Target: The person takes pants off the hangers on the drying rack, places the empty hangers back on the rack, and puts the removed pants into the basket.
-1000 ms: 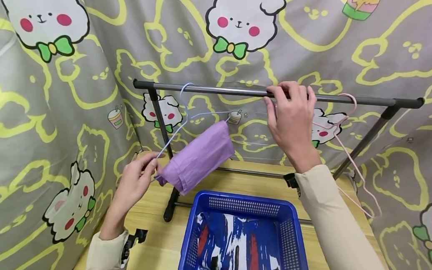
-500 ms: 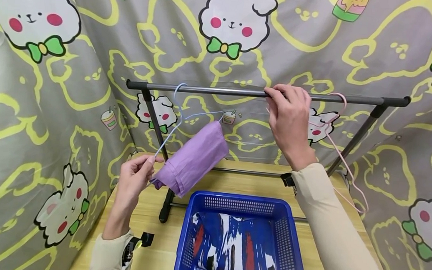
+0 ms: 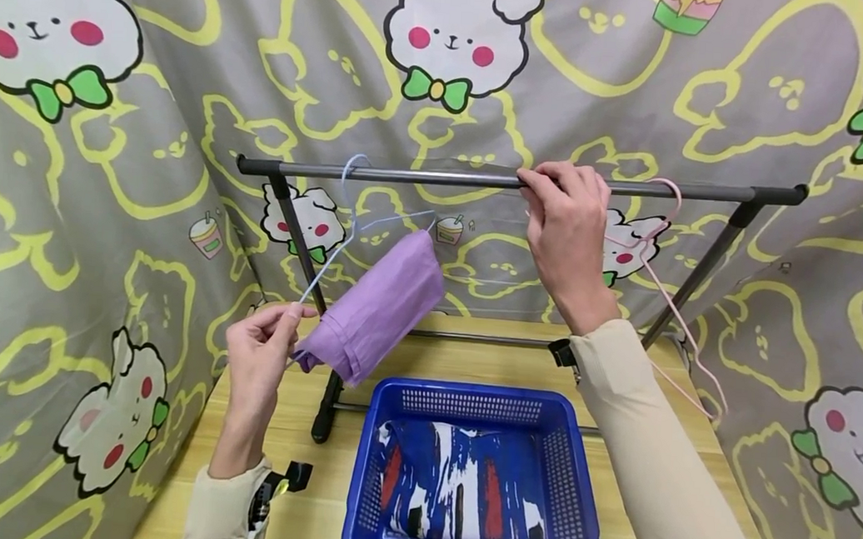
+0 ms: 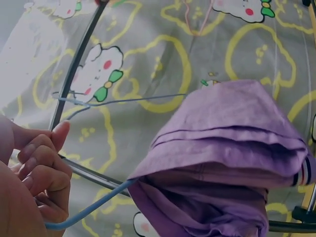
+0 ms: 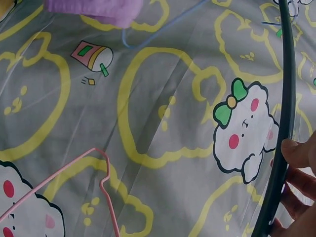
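Note:
My left hand [image 3: 256,357] pinches the lower left corner of a light blue hanger [image 3: 322,274], whose hook sits over the rail [image 3: 438,178] of a dark metal clothes rack. Folded over that hanger is a purple garment [image 3: 376,307], tilted so its left end dips toward the hand. In the left wrist view, layered folds of the garment [image 4: 232,108] stand beside the loosely curled fingers. My right hand [image 3: 569,229] grips the rail right of its middle. Fingers and thumb lie on either side of the rail [image 5: 289,74] in the right wrist view.
A pink hanger [image 3: 673,307] hangs from the rail to the right, partly behind the right hand. Below, a blue plastic basket [image 3: 574,480] on the wooden table [image 3: 293,523] holds a folded blue, white and red cloth [image 3: 461,489]. A patterned curtain [image 3: 322,11] surrounds the rack.
The head view has shifted a little, so rack and basket appear farther left. My right fingers, earlier more spread, now lie closer together on the rail. The left hand keeps its hold on the blue hanger.

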Available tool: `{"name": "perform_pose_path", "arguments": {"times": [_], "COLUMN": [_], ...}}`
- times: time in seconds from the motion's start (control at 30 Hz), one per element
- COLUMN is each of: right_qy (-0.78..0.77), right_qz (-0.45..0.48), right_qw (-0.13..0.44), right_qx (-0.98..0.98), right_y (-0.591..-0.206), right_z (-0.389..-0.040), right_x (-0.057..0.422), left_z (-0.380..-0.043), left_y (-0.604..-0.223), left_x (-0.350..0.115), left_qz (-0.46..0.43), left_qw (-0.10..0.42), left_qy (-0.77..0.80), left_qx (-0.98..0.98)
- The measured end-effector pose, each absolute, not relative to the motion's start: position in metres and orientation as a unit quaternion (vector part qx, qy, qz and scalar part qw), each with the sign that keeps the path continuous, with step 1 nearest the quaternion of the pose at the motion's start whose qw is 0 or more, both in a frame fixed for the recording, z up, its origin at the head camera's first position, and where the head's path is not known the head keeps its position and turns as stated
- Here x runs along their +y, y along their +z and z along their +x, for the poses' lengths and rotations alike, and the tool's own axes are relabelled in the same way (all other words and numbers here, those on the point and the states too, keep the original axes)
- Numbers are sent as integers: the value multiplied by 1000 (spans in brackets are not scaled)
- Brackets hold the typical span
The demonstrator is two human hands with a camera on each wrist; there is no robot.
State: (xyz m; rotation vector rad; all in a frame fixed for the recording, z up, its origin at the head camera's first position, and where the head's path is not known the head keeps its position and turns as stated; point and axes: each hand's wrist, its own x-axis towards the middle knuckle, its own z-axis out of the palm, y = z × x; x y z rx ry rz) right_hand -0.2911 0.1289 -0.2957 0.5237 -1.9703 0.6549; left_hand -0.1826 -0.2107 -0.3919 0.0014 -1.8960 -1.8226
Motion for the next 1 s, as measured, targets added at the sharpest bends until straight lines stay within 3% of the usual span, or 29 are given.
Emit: {"name": "perform_pose_path", "arguments": {"times": [0.37, 0.7, 1.0], "right_qy": [271, 272, 262], "right_qz": [210, 207, 220], "right_qw": [476, 468, 470], "right_qx": [-810, -815, -813], "right_y": [-292, -293, -294], "right_z": [-290, -289, -289], "right_x": [127, 129, 131], "left_z": [-164, -145, -134], "left_y": [-377, -382, -389], "left_x": [-209, -217, -228], "left_qz": [-7, -4, -31], "left_qw": [277, 265, 292], "left_qy": [-674, -681, -636], "left_qx": [-685, -683, -713]}}
